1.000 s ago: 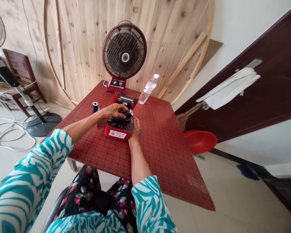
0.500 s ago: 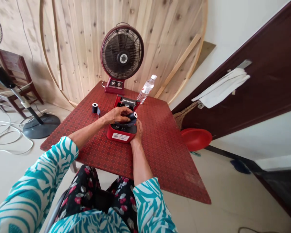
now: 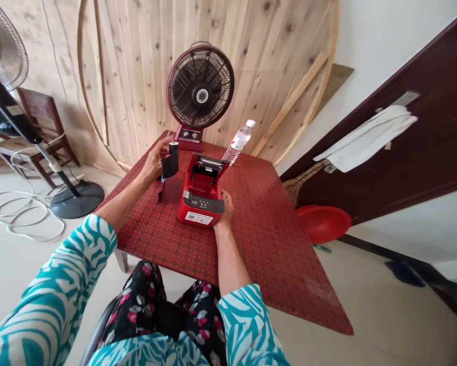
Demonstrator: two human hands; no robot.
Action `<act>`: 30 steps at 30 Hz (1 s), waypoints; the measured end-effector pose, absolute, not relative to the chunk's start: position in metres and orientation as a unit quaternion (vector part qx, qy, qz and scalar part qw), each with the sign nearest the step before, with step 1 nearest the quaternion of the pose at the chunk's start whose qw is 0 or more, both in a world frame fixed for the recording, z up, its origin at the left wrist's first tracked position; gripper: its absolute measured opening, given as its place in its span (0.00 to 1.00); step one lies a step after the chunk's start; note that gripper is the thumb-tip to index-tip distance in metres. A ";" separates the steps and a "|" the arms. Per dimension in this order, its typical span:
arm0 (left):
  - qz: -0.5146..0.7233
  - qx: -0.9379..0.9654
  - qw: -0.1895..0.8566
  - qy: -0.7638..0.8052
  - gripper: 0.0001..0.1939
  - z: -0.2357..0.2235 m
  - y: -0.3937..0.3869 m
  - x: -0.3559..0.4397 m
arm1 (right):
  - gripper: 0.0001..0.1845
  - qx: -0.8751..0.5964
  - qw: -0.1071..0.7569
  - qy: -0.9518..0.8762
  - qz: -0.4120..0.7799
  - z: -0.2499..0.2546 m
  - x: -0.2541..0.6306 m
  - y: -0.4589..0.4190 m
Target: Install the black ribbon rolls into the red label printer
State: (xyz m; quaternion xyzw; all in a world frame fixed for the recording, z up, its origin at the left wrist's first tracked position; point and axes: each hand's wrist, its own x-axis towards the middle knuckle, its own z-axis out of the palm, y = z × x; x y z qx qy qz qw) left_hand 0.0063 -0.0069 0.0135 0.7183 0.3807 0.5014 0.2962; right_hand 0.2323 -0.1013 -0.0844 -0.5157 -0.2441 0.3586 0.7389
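A small red label printer [image 3: 201, 195] sits on the red patterned table [image 3: 266, 239] with its lid open and its roll bay showing. My left hand [image 3: 154, 162] is raised to the left of the printer, closed round a black roll [image 3: 170, 158] held upright, with a dark strip hanging below it. My right hand [image 3: 225, 207] grips the printer's front right corner, thumb on the front edge.
A red table fan [image 3: 200, 94] and a water bottle [image 3: 239, 141] stand at the table's far side. A standing fan's base [image 3: 75, 195] and loose cables [image 3: 18, 218] lie on the floor to the left. A red basin [image 3: 323, 222] sits at the right by a dark door.
My left hand has lifted the black roll out of the printer's bay and carried it up and to the left. The right hand has stayed on the printer's corner.
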 end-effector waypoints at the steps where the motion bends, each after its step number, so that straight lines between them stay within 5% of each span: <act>1: 0.480 0.716 0.288 0.416 0.25 0.010 -0.001 0.004 | 0.19 -0.516 0.737 -0.242 0.362 -0.085 0.232 -0.101; 13: 0.066 0.807 0.043 0.585 0.21 0.005 0.012 0.037 | 0.18 -0.505 0.745 -0.244 0.362 -0.088 0.230 -0.099; 17: 0.137 0.815 0.086 0.556 0.20 -0.002 0.026 0.023 | 0.17 -0.505 0.744 -0.251 0.357 -0.092 0.230 -0.096; 23: 0.540 0.649 0.264 0.466 0.23 -0.043 0.026 -0.035 | 0.18 -0.496 0.753 -0.245 0.357 -0.094 0.229 -0.093; 30: 0.457 0.653 0.385 0.464 0.39 -0.083 0.016 -0.056 | 0.19 -0.491 0.754 -0.251 0.357 -0.096 0.231 -0.091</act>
